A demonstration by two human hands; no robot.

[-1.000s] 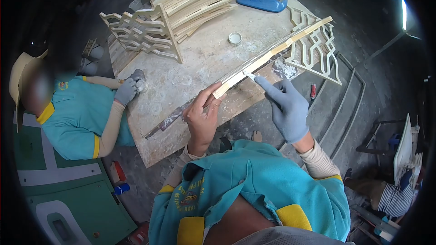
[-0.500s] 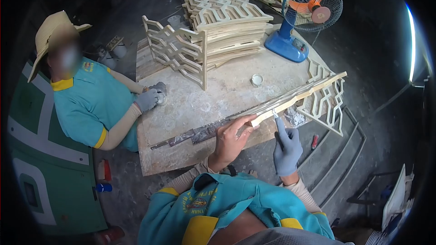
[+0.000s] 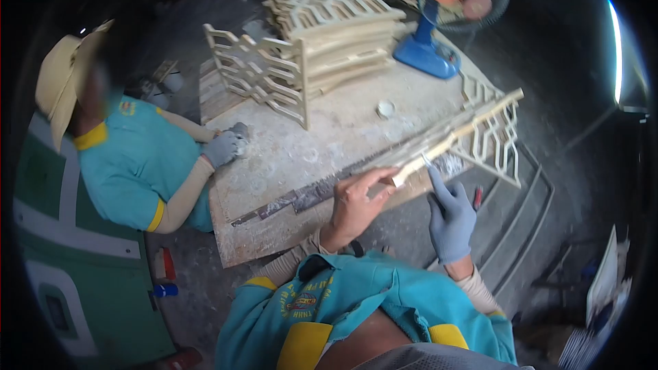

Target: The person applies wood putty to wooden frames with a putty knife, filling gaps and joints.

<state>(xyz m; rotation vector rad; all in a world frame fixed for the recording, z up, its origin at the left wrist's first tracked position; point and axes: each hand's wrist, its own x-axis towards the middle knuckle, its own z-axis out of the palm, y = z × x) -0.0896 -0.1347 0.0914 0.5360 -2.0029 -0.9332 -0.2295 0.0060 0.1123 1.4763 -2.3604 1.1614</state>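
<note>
My bare left hand [image 3: 356, 207] grips the near end of a pale wooden lattice panel [image 3: 449, 138], which is tilted on its edge over the table [image 3: 267, 157]. My right hand [image 3: 452, 223], in a grey glove, is closed with its index finger stretched along the panel's near edge. A small pale tool or bit of filler shows at that fingertip, too blurred to make out. Under the panel's far part lies another lattice panel [image 3: 504, 137], beside a patch of white paste [image 3: 449, 164]. A small round cup [image 3: 386, 109] stands behind the held panel.
Stacked lattice panels [image 3: 343, 41] stand at the back, with one upright panel [image 3: 264, 75] in front. A blue fan [image 3: 426, 55] is at the back right. At the left a co-worker [image 3: 137, 157] in a straw hat has gloved hands on the table edge. Metal bars [image 3: 528, 233] lie right.
My hands and the held panel's near end have shifted slightly right in view. The co-worker's head has turned and moved left. The whole view has shifted a little.
</note>
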